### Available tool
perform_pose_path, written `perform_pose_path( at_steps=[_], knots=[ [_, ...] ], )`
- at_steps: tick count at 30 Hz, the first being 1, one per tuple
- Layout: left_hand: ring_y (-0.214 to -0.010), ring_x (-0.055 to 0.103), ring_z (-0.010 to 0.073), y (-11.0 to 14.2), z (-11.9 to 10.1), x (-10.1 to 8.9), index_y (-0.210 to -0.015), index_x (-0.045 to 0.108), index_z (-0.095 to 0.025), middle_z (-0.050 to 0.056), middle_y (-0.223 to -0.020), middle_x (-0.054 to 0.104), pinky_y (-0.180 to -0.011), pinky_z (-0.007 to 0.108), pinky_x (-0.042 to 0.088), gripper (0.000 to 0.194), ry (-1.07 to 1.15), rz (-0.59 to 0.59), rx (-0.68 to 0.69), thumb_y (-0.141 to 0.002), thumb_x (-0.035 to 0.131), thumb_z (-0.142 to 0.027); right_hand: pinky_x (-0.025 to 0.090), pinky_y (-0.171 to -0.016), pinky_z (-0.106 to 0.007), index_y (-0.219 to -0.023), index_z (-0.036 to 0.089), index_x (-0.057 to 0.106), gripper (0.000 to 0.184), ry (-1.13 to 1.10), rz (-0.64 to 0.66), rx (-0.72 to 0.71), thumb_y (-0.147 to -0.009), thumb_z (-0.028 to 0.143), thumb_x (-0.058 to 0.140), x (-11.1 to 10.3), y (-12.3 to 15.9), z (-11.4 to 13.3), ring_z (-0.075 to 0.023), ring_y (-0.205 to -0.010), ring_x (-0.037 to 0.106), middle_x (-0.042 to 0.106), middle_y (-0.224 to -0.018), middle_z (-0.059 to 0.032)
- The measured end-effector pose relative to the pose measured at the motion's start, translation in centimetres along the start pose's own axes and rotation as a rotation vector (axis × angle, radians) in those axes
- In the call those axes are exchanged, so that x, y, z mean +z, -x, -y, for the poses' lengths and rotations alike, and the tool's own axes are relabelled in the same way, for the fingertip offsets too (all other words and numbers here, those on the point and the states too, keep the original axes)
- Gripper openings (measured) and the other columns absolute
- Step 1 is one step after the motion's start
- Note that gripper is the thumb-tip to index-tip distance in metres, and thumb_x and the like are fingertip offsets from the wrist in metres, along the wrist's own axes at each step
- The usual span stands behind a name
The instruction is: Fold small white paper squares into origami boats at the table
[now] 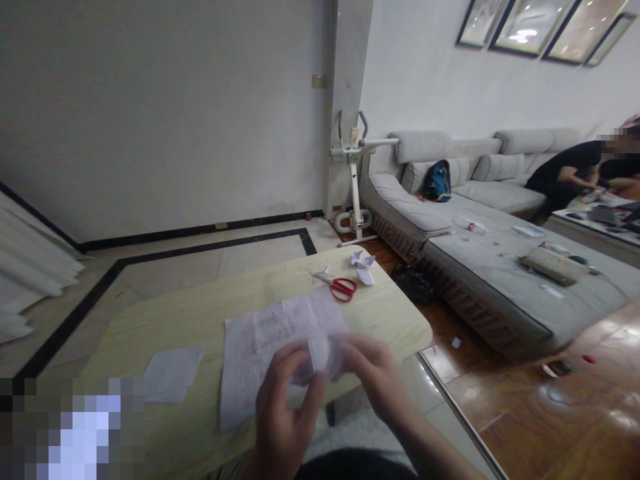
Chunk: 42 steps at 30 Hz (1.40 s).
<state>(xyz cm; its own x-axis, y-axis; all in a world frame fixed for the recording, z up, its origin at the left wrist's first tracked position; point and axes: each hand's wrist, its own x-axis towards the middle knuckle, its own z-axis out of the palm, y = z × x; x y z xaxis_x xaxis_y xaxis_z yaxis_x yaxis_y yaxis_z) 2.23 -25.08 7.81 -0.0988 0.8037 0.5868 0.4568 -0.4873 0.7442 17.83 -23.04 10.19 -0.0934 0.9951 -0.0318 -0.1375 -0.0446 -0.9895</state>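
Observation:
In the head view, my left hand [286, 400] pinches a small folded piece of white paper [319, 353] between thumb and fingers. My right hand [375, 377] closes on the paper's other side, its fingertips smeared by motion. Both hands are above the near edge of the pale table [395, 320]. Under and beyond them lies a large creased printed sheet [260, 347]. Red-handled scissors [343, 289] rest just past its far corner, blades pointing left. Folded paper pieces [363, 260] sit at the table's far right corner.
Several loose white sheets [173, 373] lie at the table's left. A grey sofa [500, 267] with a blue backpack [437, 181] stands to the right. Behind the table is a white exercise machine [355, 180]. A person in black [570, 167] sits far right; a black bag [414, 283] is on the floor.

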Motion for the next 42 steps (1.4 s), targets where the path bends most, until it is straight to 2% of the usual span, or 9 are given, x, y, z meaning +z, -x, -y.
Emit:
perform_pose_path(
  at_steps=[3,7,10,14,23,27,32,37,42],
  knots=[
    [-0.097,0.066,0.0224,-0.2,-0.1,-0.1,-0.099,0.065,-0.021,0.008,-0.105,0.069,-0.077,0.031,0.056,0.019,0.040,-0.023,-0.092,-0.081,0.064,-0.027,0.048,-0.058,-0.027,-0.089,0.014,0.075,0.033,0.054,-0.020,-0.031,-0.080,0.045,0.066,-0.2,-0.1,-0.2,-0.0160,-0.058,0.060,0.065,-0.061,-0.0031],
    [-0.092,0.068,0.0219,-0.4,-1.1,-0.2,-0.102,0.065,-0.021,0.006,-0.103,0.071,-0.078,0.031,0.056,0.025,0.173,-0.123,-0.356,-0.080,0.066,-0.034,0.048,-0.057,-0.027,-0.089,0.014,0.074,0.031,0.065,-0.031,-0.030,-0.080,0.043,0.066,-0.3,-0.2,-0.5,-0.0153,-0.058,0.061,0.065,-0.061,-0.0027],
    [-0.090,0.069,0.0218,-0.6,-1.7,-0.2,-0.101,0.065,-0.020,0.005,-0.100,0.073,-0.077,0.030,0.057,0.030,0.238,-0.128,-0.469,-0.077,0.068,-0.037,0.048,-0.057,-0.026,-0.083,0.014,0.072,0.029,0.070,-0.024,-0.033,-0.081,0.042,0.066,-0.2,-0.2,-0.4,-0.0145,-0.056,0.060,0.064,-0.059,-0.0022],
    [-0.089,0.069,0.0217,-0.8,-2.1,-0.2,-0.100,0.066,-0.020,0.006,-0.099,0.073,-0.076,0.030,0.057,0.030,0.250,-0.076,-0.475,-0.077,0.068,-0.039,0.046,-0.055,-0.025,-0.078,0.014,0.069,0.027,0.059,-0.027,-0.037,-0.080,0.041,0.067,0.0,-0.2,-0.2,-0.0136,-0.054,0.059,0.063,-0.057,-0.0012],
    [-0.079,0.070,0.0205,-1.1,-1.7,0.4,-0.095,0.069,-0.021,0.005,-0.093,0.073,-0.064,0.026,0.056,0.025,0.247,0.037,-0.456,-0.078,0.067,-0.039,0.045,-0.053,-0.024,-0.077,0.014,0.067,0.027,-0.006,0.002,0.013,-0.078,0.041,0.069,0.1,-0.5,-0.7,-0.0126,-0.052,0.057,0.061,-0.056,-0.0002],
    [-0.078,0.070,0.0193,-1.2,-0.9,0.3,-0.097,0.068,-0.021,0.004,-0.092,0.074,-0.065,0.025,0.056,0.023,0.221,0.072,-0.457,-0.079,0.066,-0.036,0.044,-0.052,-0.023,-0.076,0.014,0.066,0.025,-0.006,-0.009,0.030,-0.078,0.039,0.069,0.1,-0.9,-1.1,-0.0115,-0.051,0.056,0.060,-0.054,0.0007],
    [-0.080,0.070,0.0189,-1.3,0.7,0.5,-0.102,0.066,-0.022,0.004,-0.094,0.073,-0.066,0.024,0.055,0.022,0.172,0.220,-0.400,-0.082,0.064,-0.030,0.044,-0.050,-0.023,-0.076,0.015,0.066,0.026,0.021,-0.032,0.057,-0.077,0.040,0.070,0.0,-1.6,-1.9,-0.0113,-0.047,0.055,0.059,-0.051,0.0017],
    [-0.082,0.070,0.0194,-1.6,1.9,1.2,-0.101,0.066,-0.022,0.004,-0.096,0.073,-0.068,0.025,0.055,0.022,0.155,0.248,-0.462,-0.082,0.063,-0.032,0.044,-0.051,-0.024,-0.083,0.013,0.068,0.028,0.058,-0.022,0.101,-0.078,0.041,0.068,-0.4,-2.4,-2.4,-0.0127,-0.050,0.056,0.059,-0.053,0.0004],
    [-0.083,0.069,0.0207,-2.1,2.6,1.8,-0.099,0.068,-0.021,0.005,-0.095,0.074,-0.069,0.027,0.055,0.026,0.139,0.242,-0.547,-0.080,0.065,-0.036,0.045,-0.056,-0.026,-0.075,0.013,0.068,0.032,0.063,0.038,0.108,-0.084,0.042,0.061,-0.7,-3.3,-2.6,-0.0137,-0.054,0.057,0.061,-0.058,-0.0020]
  ],
)
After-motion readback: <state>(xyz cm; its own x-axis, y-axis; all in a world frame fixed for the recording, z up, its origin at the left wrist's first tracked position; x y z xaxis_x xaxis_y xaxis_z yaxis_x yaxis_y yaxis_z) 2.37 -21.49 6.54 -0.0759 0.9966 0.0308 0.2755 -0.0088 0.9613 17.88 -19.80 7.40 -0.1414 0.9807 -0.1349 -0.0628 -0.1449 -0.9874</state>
